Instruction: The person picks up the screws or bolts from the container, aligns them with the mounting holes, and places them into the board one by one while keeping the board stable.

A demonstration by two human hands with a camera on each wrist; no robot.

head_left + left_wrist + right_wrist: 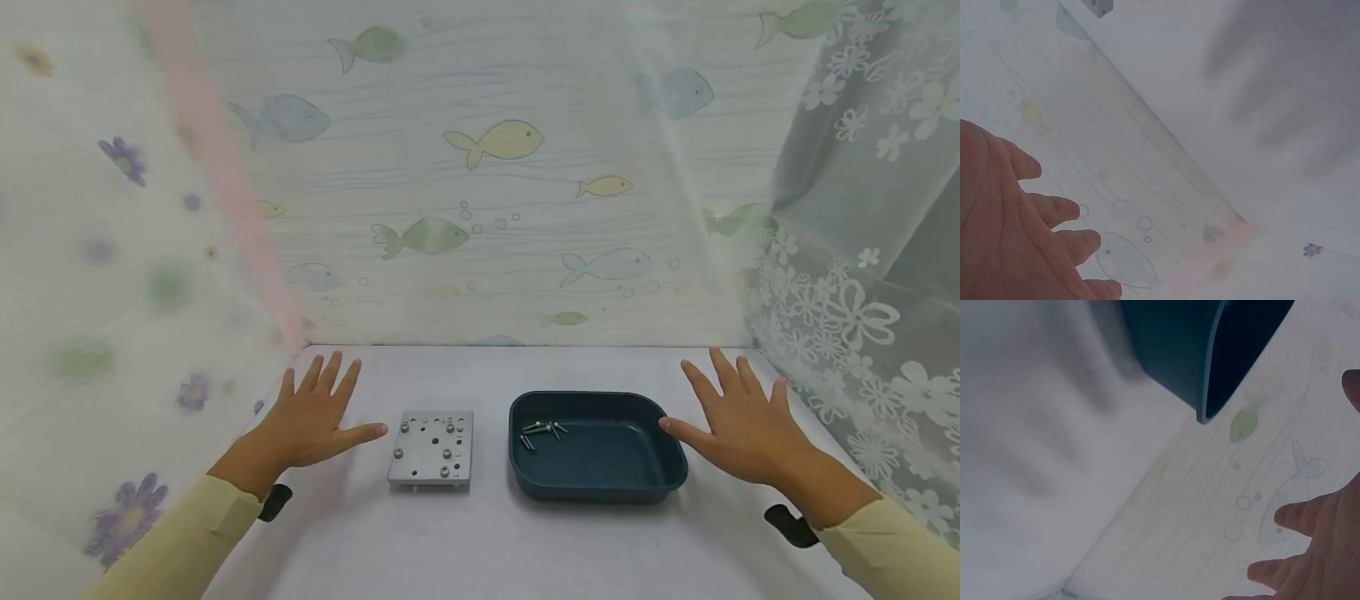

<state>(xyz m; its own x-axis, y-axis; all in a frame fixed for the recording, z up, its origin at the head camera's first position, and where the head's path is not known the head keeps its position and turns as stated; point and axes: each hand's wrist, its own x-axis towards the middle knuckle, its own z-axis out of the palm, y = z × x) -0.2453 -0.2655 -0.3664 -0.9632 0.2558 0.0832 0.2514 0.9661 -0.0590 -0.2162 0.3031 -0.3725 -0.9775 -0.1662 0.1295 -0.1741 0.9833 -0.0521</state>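
Observation:
My left hand (311,421) is spread above the table, fingers apart and holding nothing, left of a silver metal plate (423,448). Several socket-head screws (447,454) stand in holes of that plate, and other holes are bare. To its right sits a dark teal tray (600,492) with several loose screws (543,428) in its left part. My right hand (750,425) is spread too, beside the tray's right end, its thumb overlapping the rim in the head view. In the right wrist view, the tray (1172,356) shows only a corner. The left wrist view shows the plate's corner (1102,6).
A white table (487,550) carries the plate and tray. Behind it hangs a fish-print curtain (480,275); a flowered sheet (150,333) hangs at left and lace-patterned sheer fabric (847,333) at right. Dark bands (275,502) sit at both wrists.

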